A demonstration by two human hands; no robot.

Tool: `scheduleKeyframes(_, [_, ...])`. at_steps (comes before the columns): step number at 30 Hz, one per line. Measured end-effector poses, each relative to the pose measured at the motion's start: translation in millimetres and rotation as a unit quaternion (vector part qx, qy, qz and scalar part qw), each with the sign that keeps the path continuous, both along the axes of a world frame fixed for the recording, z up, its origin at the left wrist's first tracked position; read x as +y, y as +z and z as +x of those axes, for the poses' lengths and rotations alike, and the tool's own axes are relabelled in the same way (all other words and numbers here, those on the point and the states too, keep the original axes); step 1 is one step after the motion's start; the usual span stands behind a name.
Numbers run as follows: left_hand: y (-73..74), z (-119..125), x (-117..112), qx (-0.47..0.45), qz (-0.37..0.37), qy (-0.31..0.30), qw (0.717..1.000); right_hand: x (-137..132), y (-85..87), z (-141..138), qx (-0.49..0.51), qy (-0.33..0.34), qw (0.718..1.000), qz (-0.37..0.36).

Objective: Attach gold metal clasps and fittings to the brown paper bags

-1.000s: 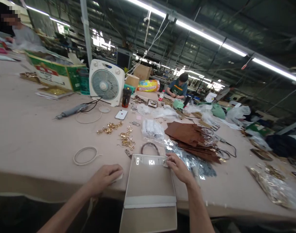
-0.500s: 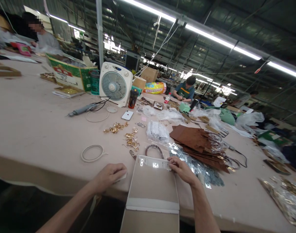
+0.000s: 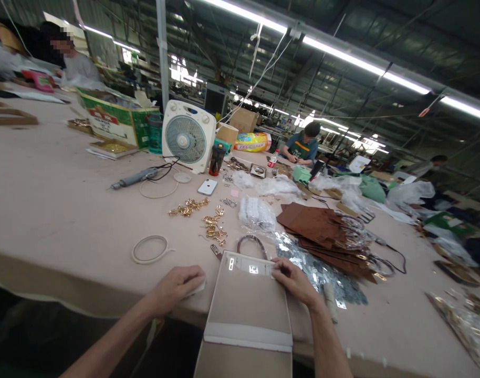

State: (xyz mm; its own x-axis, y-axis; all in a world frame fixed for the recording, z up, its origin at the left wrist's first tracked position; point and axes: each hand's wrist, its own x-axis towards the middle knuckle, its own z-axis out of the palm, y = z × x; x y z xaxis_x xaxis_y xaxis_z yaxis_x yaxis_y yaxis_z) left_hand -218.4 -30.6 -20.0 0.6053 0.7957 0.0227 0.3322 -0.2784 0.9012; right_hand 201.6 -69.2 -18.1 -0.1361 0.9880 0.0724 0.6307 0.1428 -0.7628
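A long beige bag panel [image 3: 250, 299] with a white band across it lies in front of me, its lower end past the table edge. Two shiny metal plates sit along its top, and a dark brown handle [image 3: 252, 242] arches beyond it. My right hand [image 3: 293, 278] bends closed over the panel's upper right corner; what its fingertips pinch is hidden. To the left of the panel, my left hand [image 3: 181, 285] rests on the table, closed around a small white piece [image 3: 198, 289]. By my right wrist lies a pale roll [image 3: 330, 302], near many flat metal plates [image 3: 322, 270].
Brown bag pieces [image 3: 314, 226] are stacked at right. Gold fittings [image 3: 214, 226], a phone [image 3: 207, 187], a corded grey tool [image 3: 132, 179] and a coiled pale strip [image 3: 150, 249] lie ahead. A box fan [image 3: 188, 137] stands behind; co-workers sit farther off.
My right-hand fingers shift slightly at the panel's corner, and more of the pale roll shows beside my wrist. My left hand stays put. The view shifts a little.
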Motion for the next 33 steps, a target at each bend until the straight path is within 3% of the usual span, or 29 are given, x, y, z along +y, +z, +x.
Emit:
scheduleKeyframes(8, [-1.3, 0.7, 2.4, -0.012, -0.007, -0.009, 1.0, 3.6, -7.5, -7.4, 0.108, -0.053, 0.992, -0.036])
scheduleKeyframes(13, [-2.6, -2.8, -4.2, -0.035, -0.007, -0.01, 0.999, 6.3, -10.4, -8.3, 0.028, -0.091, 0.995, -0.023])
scheduleKeyframes(19, [-15.0, -13.5, -5.1, -0.029, 0.022, -0.014, 0.999, 16.9, -34.7, 7.0, -0.041, -0.166, 0.985, -0.01])
scheduleKeyframes(22, [-16.4, -14.7, -5.4, -0.011, 0.024, -0.011, 1.0, 8.4, -25.2, -11.0, -0.094, -0.22, 0.97, 0.036])
scheduleKeyframes(25, [-15.0, -13.6, -5.9, -0.007, 0.02, -0.023, 1.0, -7.9, -3.8, -58.0, -0.105, -0.266, 0.948, 0.142])
scheduleKeyframes(27, [-15.0, -13.5, -5.8, -0.014, 0.025, -0.033, 0.999, -16.8, 7.9, -100.9, -0.025, -0.206, 0.965, 0.16])
scheduleKeyframes(29, [-15.6, -13.9, -5.5, -0.02, 0.029, -0.041, 0.999, -21.1, 13.4, -145.0, 0.013, -0.057, 0.987, 0.148])
scheduleKeyframes(31, [-16.0, -14.6, -5.6, -0.02, 0.033, -0.046, 0.998, -21.0, 12.0, -182.5, 0.013, 0.058, 0.985, 0.162])
scheduleKeyframes(33, [-15.7, -15.1, -6.3, -0.013, 0.042, -0.045, 0.998, -18.3, 4.7, -208.7, 0.003, 0.095, 0.98, 0.174])
